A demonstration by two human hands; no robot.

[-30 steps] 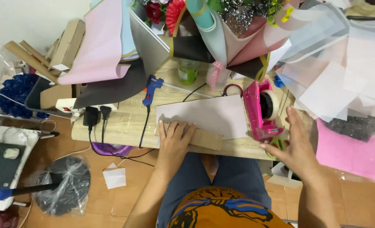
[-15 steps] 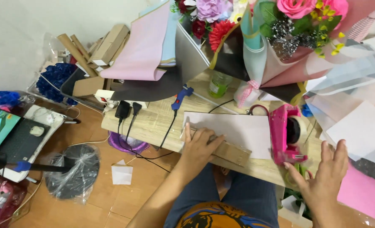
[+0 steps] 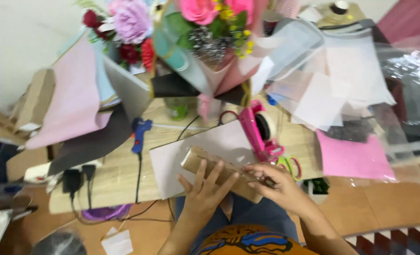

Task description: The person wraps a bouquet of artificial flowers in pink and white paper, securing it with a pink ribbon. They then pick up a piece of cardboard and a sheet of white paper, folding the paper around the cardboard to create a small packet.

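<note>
Down at the near edge of the wooden worktop (image 3: 111, 179), both hands meet on a brown cardboard roll (image 3: 210, 165) that lies slantwise on a pale sheet of paper (image 3: 196, 153). The left hand (image 3: 205, 193) lies flat over the roll's middle, fingers (image 3: 199, 171) spread apart and pressing down on it, not curled round it. The right hand (image 3: 274, 182) sits at the roll's near-right end with its grip drawn together, fingertips (image 3: 257, 175) pinched against the cardboard there; whether something small lies between them is too blurred to tell.

Just beyond the right hand stands a pink tape dispenser (image 3: 262, 132), and green-handled scissors (image 3: 289, 165) lie just beside it. A blue glue gun (image 3: 140, 134) rests to the left of the sheet, its black cord trailing off the worktop's front edge. A bouquet (image 3: 205, 28) of pink and red flowers in wrapping leans over the back of the worktop. Loose white and pink wrapping sheets (image 3: 333, 89) pile up on the right, with a pink sheet (image 3: 354, 158) lying lower down. A pink paper roll (image 3: 75, 99) and a dark sheet hang off the left.
</note>
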